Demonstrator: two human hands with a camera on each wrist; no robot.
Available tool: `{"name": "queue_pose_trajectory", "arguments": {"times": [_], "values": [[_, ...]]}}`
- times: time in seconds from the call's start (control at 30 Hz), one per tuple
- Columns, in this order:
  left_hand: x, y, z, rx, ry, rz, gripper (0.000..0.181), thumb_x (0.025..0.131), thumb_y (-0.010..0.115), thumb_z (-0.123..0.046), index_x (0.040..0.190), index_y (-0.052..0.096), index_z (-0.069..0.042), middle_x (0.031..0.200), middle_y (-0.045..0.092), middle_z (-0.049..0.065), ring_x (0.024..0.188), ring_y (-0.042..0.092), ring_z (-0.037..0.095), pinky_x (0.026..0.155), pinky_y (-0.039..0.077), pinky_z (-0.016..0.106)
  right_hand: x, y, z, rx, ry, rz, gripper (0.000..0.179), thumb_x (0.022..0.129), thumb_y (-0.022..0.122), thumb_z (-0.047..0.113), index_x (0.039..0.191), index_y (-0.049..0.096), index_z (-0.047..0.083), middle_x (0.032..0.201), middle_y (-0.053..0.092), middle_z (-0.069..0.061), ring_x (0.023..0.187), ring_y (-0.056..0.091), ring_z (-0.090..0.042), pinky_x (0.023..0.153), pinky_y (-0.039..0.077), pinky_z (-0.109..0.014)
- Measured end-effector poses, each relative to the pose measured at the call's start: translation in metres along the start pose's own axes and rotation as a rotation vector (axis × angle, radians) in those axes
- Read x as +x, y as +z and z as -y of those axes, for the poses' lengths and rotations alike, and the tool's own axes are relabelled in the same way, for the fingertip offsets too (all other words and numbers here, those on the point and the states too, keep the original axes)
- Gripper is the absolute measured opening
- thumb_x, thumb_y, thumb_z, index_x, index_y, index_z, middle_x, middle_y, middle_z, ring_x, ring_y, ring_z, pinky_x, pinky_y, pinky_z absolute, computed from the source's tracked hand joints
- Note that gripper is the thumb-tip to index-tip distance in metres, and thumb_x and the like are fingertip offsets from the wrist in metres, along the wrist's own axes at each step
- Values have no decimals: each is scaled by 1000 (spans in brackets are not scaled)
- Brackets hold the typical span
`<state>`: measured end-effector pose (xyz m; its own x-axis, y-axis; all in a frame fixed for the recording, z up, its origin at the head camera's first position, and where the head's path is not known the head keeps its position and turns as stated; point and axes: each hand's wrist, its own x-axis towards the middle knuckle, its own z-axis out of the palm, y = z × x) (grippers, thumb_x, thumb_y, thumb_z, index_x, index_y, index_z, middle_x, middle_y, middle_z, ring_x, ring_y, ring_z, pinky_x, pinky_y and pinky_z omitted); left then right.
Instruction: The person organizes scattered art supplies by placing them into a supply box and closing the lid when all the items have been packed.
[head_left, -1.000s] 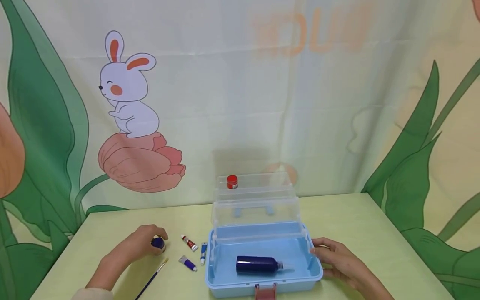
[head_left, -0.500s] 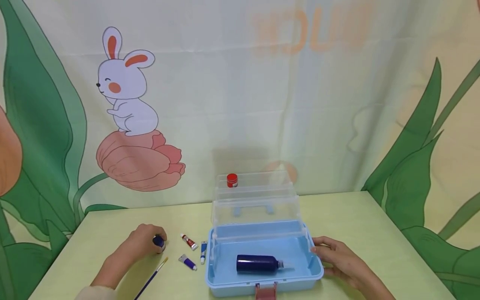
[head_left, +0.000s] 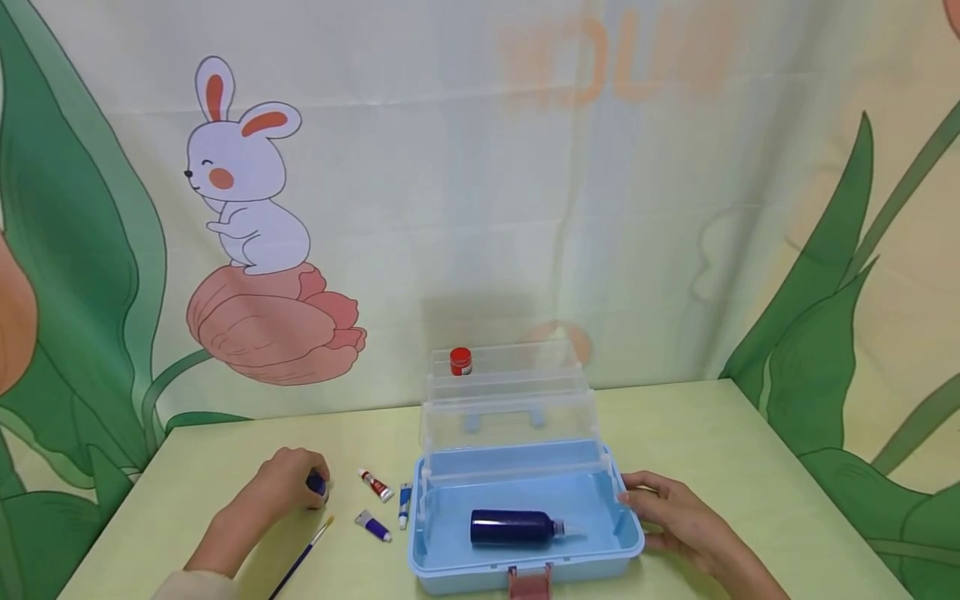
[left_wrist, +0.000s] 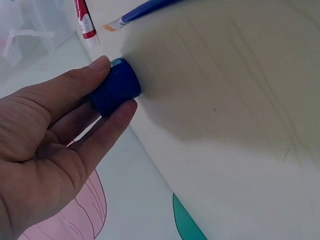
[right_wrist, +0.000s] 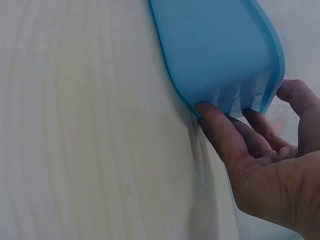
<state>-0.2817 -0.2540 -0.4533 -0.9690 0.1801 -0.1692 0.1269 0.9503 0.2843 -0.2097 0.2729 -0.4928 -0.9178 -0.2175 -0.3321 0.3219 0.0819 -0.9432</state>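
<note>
At the table's left side my left hand (head_left: 281,483) holds a small dark blue paint jar (left_wrist: 118,87), pinched between thumb and fingertips, low over the tabletop. My right hand (head_left: 675,515) grips the right end wall of a light blue plastic box (right_wrist: 220,45), thumb at the rim and fingers around the outside. The box's clear lid (head_left: 517,425) is tipped back. Inside the box lies a dark blue bottle (head_left: 512,527) on its side, its clear nozzle pointing right. A pink clasp (head_left: 529,581) hangs at the box's front.
Between left hand and box lie a red paint tube (head_left: 376,485), a purple tube (head_left: 373,527) and a blue tube (head_left: 405,506). A paintbrush (head_left: 302,557) lies nearer the front. A red-lidded jar (head_left: 461,361) shows through the lid; a printed curtain (head_left: 450,208) hangs behind.
The head view has shifted slightly. Both hands stay almost where they were, the left still on the jar and the right still on the box.
</note>
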Motion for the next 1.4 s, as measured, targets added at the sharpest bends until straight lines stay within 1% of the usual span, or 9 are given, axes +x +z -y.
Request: {"name": "queue_pose_trajectory", "arguments": {"times": [0.07, 0.2, 0.33, 0.57, 0.73, 0.83, 1.03, 1.23, 1.4], "values": [[1, 0, 0, -5, -1, 3, 23, 78, 87, -7, 96, 73, -6, 98, 68, 9, 88, 58, 25, 82, 55, 47, 0, -1, 1, -2, -1, -1, 61, 97, 70, 28, 143, 46, -4, 135, 59, -17, 113, 65, -27, 85, 59, -48], [0, -1, 1, -3, 29, 16, 23, 78, 87, -6, 95, 72, -4, 97, 68, 10, 87, 59, 24, 81, 56, 46, 1, -1, 1, 0, -1, 12, 59, 97, 69, 29, 142, 48, -3, 136, 59, -17, 113, 65, -26, 85, 59, -47], [-4, -7, -2, -22, 50, 31, 23, 79, 86, -5, 98, 73, -3, 97, 68, 8, 88, 58, 23, 82, 56, 45, 1, -1, 1, 3, -3, 25, 58, 98, 69, 29, 142, 49, -2, 137, 58, -16, 114, 65, -26, 86, 59, -48], [-18, -27, -15, -64, 136, -44, 23, 81, 83, -3, 101, 72, -2, 100, 70, 10, 93, 63, 26, 85, 57, 48, -1, 0, 3, -12, -11, 1, 59, 97, 70, 29, 142, 48, -3, 137, 58, -18, 114, 65, -27, 85, 59, -48], [-24, -36, -24, -73, 176, -67, 21, 81, 82, -2, 100, 73, -4, 101, 71, 10, 94, 64, 25, 85, 57, 48, 0, -1, 3, -10, -10, 4, 60, 97, 69, 29, 143, 47, -3, 137, 58, -18, 113, 65, -27, 85, 59, -48], [-27, -38, -30, -79, 182, -67, 20, 82, 82, -3, 100, 73, -6, 102, 71, 9, 94, 64, 25, 86, 57, 47, 0, 0, 1, -9, -7, 3, 62, 97, 70, 29, 144, 46, -4, 137, 58, -18, 114, 65, -27, 85, 59, -48], [-32, -40, -47, -105, 191, -28, 22, 83, 82, -4, 102, 73, -9, 104, 71, 7, 95, 64, 25, 86, 58, 45, 0, 0, -2, 4, -6, 20, 62, 97, 70, 29, 144, 46, -4, 136, 58, -18, 115, 64, -27, 86, 59, -49], [-33, -46, -62, -119, 252, -51, 23, 81, 82, 1, 101, 72, -6, 99, 71, 6, 91, 65, 24, 81, 60, 41, -1, 0, 0, 10, -13, 28, 61, 98, 69, 28, 144, 45, -5, 137, 57, -18, 116, 64, -28, 86, 58, -49], [-36, -51, -69, -113, 308, -69, 25, 79, 83, 4, 99, 71, -5, 96, 70, 5, 91, 65, 24, 78, 61, 41, 0, 0, 2, 15, -18, 38, 60, 98, 69, 28, 143, 46, -4, 135, 58, -16, 115, 64, -26, 87, 58, -48]]}}
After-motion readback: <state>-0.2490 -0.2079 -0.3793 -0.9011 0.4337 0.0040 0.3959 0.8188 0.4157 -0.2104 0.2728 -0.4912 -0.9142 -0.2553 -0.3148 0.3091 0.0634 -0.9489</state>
